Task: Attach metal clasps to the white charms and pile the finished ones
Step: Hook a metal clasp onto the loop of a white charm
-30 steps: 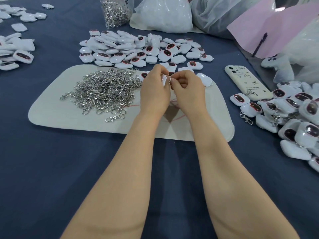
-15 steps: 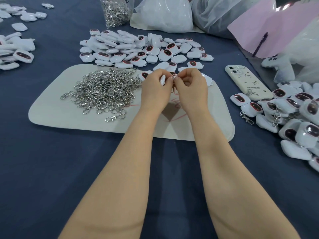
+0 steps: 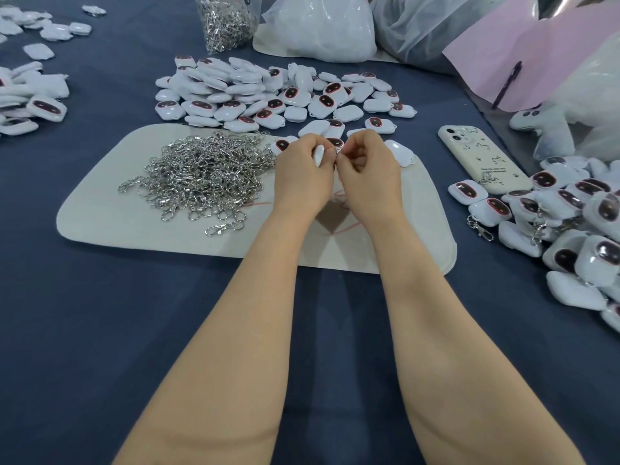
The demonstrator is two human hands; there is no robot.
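Observation:
My left hand (image 3: 302, 176) grips a white charm (image 3: 318, 155) edge-on above the cream mat (image 3: 110, 209). My right hand (image 3: 367, 176) pinches a small metal clasp (image 3: 337, 151) right against that charm's edge; most of the clasp is hidden by my fingers. A heap of loose silver clasps (image 3: 204, 172) lies on the mat to the left of my hands. Behind the mat spreads a pile of white charms with dark oval faces (image 3: 268, 92). At the right lies a pile of charms with clasps on them (image 3: 567, 216).
A cream-cased phone (image 3: 479, 156) lies face down right of the mat. A clear bag of clasps (image 3: 224, 21) and white plastic bags (image 3: 322, 25) stand at the back. More charms (image 3: 30, 105) sit far left. Pink sheet (image 3: 536, 52) and white plush (image 3: 550, 129) at right.
Both hands have stayed together over the mat, shifting slightly away from me. The charm in my left hand now shows more clearly between the fingers.

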